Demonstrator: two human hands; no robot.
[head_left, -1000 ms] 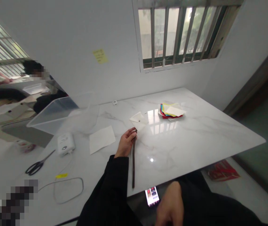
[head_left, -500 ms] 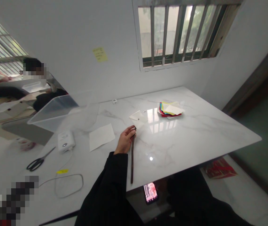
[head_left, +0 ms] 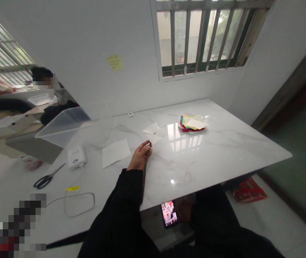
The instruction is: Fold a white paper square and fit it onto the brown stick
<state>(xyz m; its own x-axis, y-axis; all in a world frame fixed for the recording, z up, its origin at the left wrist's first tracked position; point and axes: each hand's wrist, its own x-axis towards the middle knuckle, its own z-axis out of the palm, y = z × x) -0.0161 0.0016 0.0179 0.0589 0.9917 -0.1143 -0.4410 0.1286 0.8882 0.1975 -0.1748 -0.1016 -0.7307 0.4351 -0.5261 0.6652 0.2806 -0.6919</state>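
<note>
My left hand (head_left: 139,157) rests on the white marble table (head_left: 223,150) with its fingers closed round the upper end of a thin dark brown strip (head_left: 144,172) that lies along the tabletop toward me. A small white paper piece (head_left: 153,129) lies just beyond the hand. My right hand is below the table edge next to a lit phone (head_left: 168,214), dim and blurred, its fingers not readable.
A white paper sheet (head_left: 115,152), a white device (head_left: 75,157) with a looped cable (head_left: 79,204), black scissors (head_left: 44,180) and a clear plastic bin (head_left: 61,125) lie to the left. A stack of coloured papers (head_left: 192,123) sits farther back. Other people sit at far left.
My right hand dropped from view in front of me to beneath the table edge. My left hand and the strip stayed put while the view shifted slightly.
</note>
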